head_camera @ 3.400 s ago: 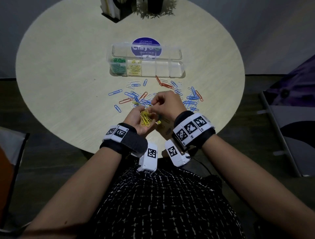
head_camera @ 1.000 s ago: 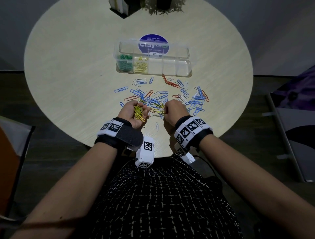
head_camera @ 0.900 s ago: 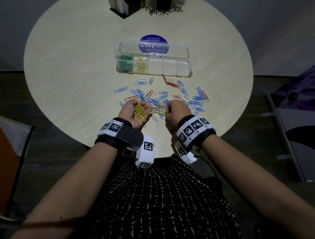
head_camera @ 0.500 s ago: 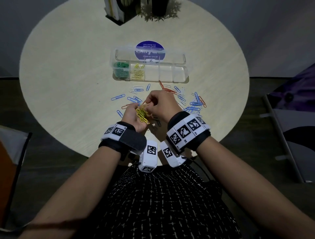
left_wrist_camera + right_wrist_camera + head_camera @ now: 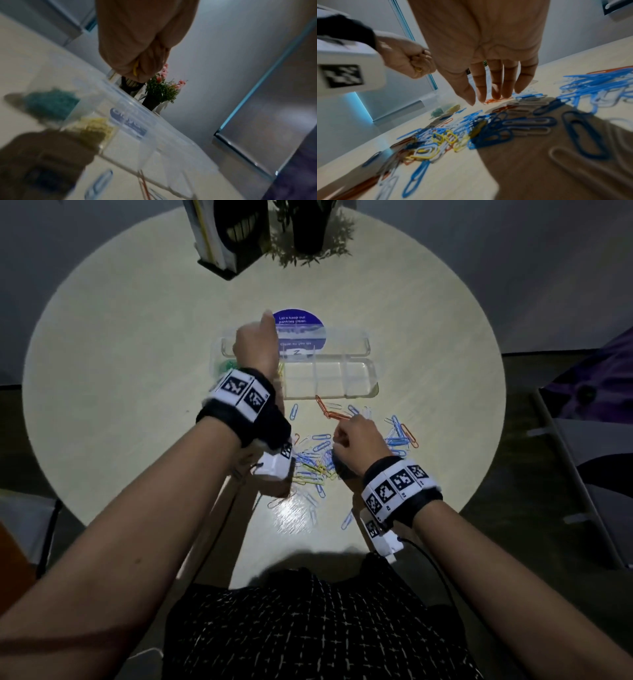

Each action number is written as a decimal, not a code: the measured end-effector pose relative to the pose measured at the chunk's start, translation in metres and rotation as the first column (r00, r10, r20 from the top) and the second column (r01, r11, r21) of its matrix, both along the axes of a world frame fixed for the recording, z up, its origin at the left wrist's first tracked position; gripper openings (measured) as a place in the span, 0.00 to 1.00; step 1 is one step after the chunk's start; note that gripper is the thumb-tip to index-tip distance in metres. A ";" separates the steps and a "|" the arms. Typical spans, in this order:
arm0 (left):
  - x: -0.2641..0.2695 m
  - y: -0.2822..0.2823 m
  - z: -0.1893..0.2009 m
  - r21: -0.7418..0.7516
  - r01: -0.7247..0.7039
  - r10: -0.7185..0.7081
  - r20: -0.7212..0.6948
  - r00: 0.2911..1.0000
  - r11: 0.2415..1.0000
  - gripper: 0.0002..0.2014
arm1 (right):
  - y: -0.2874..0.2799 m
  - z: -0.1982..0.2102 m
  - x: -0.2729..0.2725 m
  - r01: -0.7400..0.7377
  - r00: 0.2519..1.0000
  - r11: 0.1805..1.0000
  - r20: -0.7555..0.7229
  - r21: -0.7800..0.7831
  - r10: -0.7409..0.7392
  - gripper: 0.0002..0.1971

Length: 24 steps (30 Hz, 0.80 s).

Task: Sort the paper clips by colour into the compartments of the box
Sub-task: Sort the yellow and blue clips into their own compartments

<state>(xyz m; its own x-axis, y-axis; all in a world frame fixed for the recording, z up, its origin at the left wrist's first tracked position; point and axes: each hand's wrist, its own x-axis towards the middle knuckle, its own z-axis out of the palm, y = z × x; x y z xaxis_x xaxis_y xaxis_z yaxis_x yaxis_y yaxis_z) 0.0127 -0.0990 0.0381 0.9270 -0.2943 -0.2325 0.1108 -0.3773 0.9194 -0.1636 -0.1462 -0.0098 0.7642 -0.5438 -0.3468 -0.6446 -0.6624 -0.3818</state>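
- Change since the frame half a second back: the left hand (image 5: 256, 345) has left its place beside the right hand at the near pile and now sits raised over the left end of the box (image 5: 359, 363). The right hand (image 5: 356, 445) has dropped back over the loose clips.
- Left hand: fingers clenched into a fist around yellow paper clips (image 5: 135, 68); a sliver of yellow shows between the curled fingers in the left wrist view and again in the right wrist view (image 5: 418, 69).
- Right hand: fingers extended and relaxed, tips pointing down just above the table (image 5: 137, 344), grasping nothing (image 5: 488, 75).
- Box: clear plastic, lid folded open to the far side, resting on the round table ahead of the person. Green clips (image 5: 51, 103) fill the leftmost compartment; a heap of sorted yellow clips (image 5: 96, 125) lies in compartment 2 from the left. The compartments further right show no clips in the head view.
- Loose clips (image 5: 317, 460): spread on the table between the box and the person, mostly blue (image 5: 590, 83), with white, orange (image 5: 330, 412) and a few yellow ones (image 5: 436, 143) mixed in.
- Far edge of the table: a potted plant (image 5: 310, 231) and a dark holder (image 5: 233, 234) stand side by side.
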 end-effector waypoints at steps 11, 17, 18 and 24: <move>0.017 -0.014 -0.043 0.588 0.189 -0.439 0.317 0.841 0.787 0.21 | -0.002 -0.007 0.001 -0.046 0.996 0.999 -0.074 0.023 0.047 0.10; 0.015 -0.010 -0.041 0.574 0.176 -0.408 0.304 0.861 0.800 0.19 | 0.002 -0.003 0.008 -0.042 0.999 0.998 -0.013 0.037 0.043 0.08; 0.014 -0.008 -0.040 0.575 0.170 -0.397 0.296 0.869 0.800 0.19 | 0.004 -0.002 0.008 -0.053 0.999 0.998 -0.004 0.038 0.053 0.07; 0.005 0.008 -0.026 0.476 0.171 -0.360 0.340 0.868 0.863 0.17 | 0.019 0.002 0.008 -0.139 0.990 0.989 -0.004 0.055 0.139 0.07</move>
<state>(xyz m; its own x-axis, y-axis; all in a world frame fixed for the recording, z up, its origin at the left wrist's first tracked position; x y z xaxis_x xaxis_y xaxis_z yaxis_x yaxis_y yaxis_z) 0.0180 -0.0907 0.0124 0.8628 -0.5054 -0.0131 -0.3962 -0.6919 0.6036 -0.1557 -0.1275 -0.0075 0.8282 -0.4126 -0.3792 -0.5508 -0.7238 -0.4155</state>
